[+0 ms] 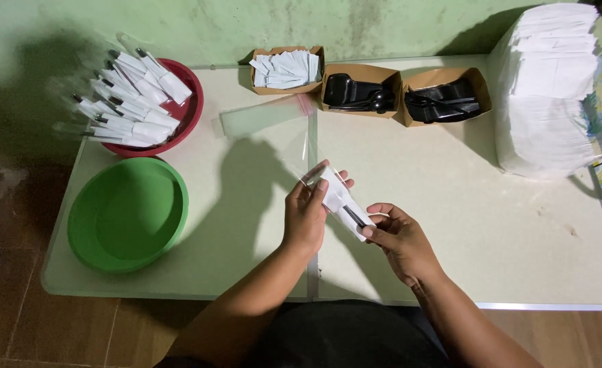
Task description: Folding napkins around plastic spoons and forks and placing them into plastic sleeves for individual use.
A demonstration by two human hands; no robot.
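Note:
My left hand [305, 212] grips a clear plastic sleeve [307, 160] at its open end, above the middle of the white table [451, 225]. My right hand [399, 238] pinches a folded white napkin with black cutlery [345, 204] and holds it partly inside that sleeve. Both hands meet just in front of me, slightly above the tabletop.
A red bowl [190, 116] at back left holds several packed cutlery sleeves [130, 95]. A green bowl [127, 215] sits in front of it. Spare clear sleeves [263, 116] lie mid-table. Three cardboard boxes hold white packets [286, 68] and black cutlery [359, 92] [444, 99]. A tall napkin stack [549, 88] stands right.

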